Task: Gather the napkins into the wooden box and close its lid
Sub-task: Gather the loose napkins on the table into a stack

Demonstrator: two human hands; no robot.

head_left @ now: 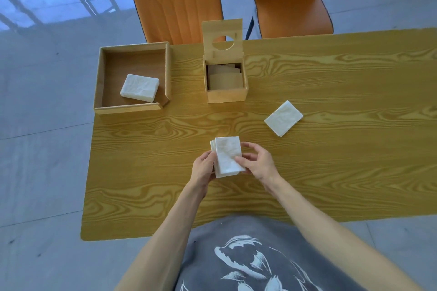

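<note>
A stack of white folded napkins (227,156) is held over the table's near middle between my left hand (203,168) on its left edge and my right hand (257,163) on its right edge. The small wooden box (226,95) stands behind it with its lid (222,39) raised upright; the lid has a round hole. Brownish sheets lie inside the box. Another white napkin stack (283,118) lies on the table to the right. A third napkin stack (140,88) rests in the wooden tray (128,109) at the far left.
The yellow wood-grain table (331,160) has its left edge just past the tray. Two orange chairs (176,0) (293,7) stand behind the far edge. My grey printed shirt (248,255) fills the bottom of the view.
</note>
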